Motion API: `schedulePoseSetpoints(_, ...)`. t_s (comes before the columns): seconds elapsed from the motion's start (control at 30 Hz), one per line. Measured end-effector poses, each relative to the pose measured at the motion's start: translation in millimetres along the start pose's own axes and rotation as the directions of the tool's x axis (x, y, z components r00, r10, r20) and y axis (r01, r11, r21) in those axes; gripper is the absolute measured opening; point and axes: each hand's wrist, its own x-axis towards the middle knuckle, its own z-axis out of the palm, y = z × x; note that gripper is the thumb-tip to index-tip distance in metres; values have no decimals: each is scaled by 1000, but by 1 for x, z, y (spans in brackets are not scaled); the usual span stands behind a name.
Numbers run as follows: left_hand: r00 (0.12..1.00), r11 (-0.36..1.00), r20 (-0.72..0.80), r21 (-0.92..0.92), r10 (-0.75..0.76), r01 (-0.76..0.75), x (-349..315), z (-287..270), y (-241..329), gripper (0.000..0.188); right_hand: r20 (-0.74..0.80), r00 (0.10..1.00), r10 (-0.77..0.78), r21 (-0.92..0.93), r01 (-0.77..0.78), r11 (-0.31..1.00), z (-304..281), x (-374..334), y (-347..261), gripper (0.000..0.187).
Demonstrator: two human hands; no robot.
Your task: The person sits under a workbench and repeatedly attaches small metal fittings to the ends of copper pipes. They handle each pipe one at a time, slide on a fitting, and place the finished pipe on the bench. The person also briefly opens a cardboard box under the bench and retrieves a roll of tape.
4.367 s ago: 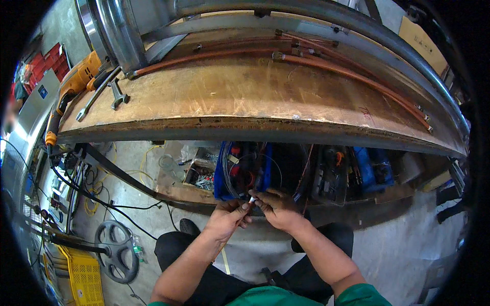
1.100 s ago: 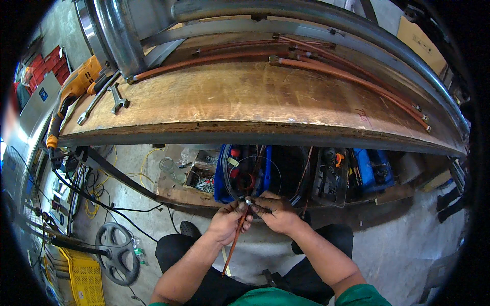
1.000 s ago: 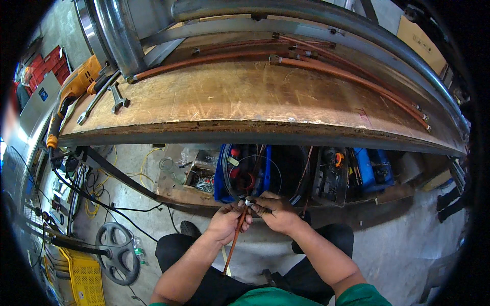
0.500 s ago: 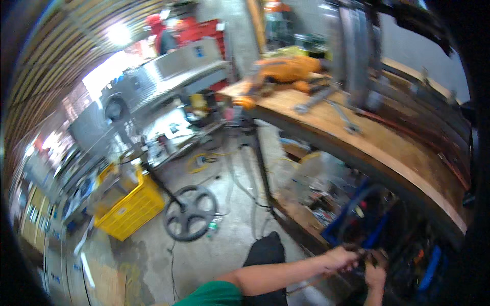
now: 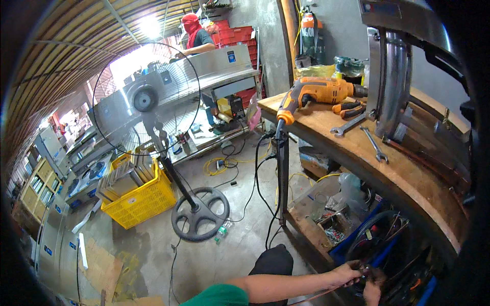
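Below the front edge of the table (image 5: 312, 118), we grip a thin copper-coloured tube (image 5: 315, 297) in our left hand (image 5: 347, 274); our right hand (image 5: 374, 286) is just beside it, too blurred for us to tell its grip. An orange drill (image 5: 322, 91) lies by the table's left corner.

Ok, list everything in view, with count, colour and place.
Bench: one, brown top, right
Power drill: one, orange, on bench
Pliers: one pair, orange, by drill
Wrenches: two, silver, on bench
Bin: one, blue, under bench
Small parts: many, mixed, under bench
Gas cylinder: one, dark green, behind bench
Pedestal fan: one, dark, left of bench
Crate: one, yellow, by fan
Bottle: one, greenish, by fan
Stacked crates: several, red, background
Co-worker: one, red head covering, background
Rod: one, copper, in left hand
Left hand: one, bare, lower right
Right hand: one, bare, beside left
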Motion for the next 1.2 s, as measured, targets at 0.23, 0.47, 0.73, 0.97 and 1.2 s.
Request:
schedulePoseSetpoints(0.23, 999, 1000, 24, -12, 27, -27, 8, -6, -8, 24, 100, 984, 145, -58, -140, 988, -3, -2, -14, 19)
schedulePoseSetpoints(0.47, 995, 997, 74, -12, -72, 73, 0, -7, -2, 28, 87, 996, -1, -25, 3, 1000, 1, -8, 6, 16)
schedulePoseSetpoints(0.73, 970, 970, -187, 215, 157, -116, -19, 4, 1, 36, 11, 991, -132, -245, 130, 961, 13, 6, -41, 20)
schedulePoseSetpoints(0.97, 938, 952, -180, 130, 296, -276, -64, -10, 19, 27, 277, 957, -92, -120, 129, 984, 24, 20, -118, 30)
schedulePoseSetpoints(1.2, 941, 952, -174, 154, 291, -266, -86, 0, 38, 31, 88, 970, -226, 197, 205, 959, 37, 13, -119, 20)
